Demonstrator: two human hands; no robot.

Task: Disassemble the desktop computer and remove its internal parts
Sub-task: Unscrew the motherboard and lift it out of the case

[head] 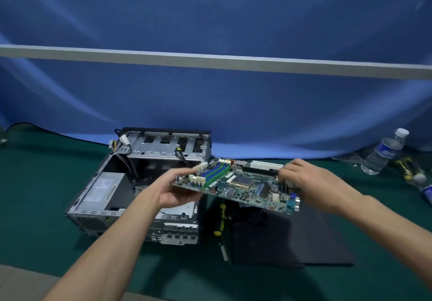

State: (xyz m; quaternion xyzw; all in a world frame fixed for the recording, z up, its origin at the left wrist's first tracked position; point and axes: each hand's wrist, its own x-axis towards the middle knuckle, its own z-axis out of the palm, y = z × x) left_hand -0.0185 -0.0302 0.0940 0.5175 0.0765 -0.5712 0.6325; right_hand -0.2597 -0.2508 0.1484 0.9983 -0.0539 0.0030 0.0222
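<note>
A green motherboard with blue and green memory slots hangs in the air, tilted, to the right of the open computer case. My left hand grips its left edge from below. My right hand pinches its far right edge near the rear ports. The case lies on the green mat with its side off. Inside it I see a grey power supply at the left and an empty drive cage at the back with loose cables.
A dark side panel lies flat on the mat under the board. A yellow-handled screwdriver rests beside it. A water bottle and yellow-black tools sit at the far right. A blue cloth backs the table.
</note>
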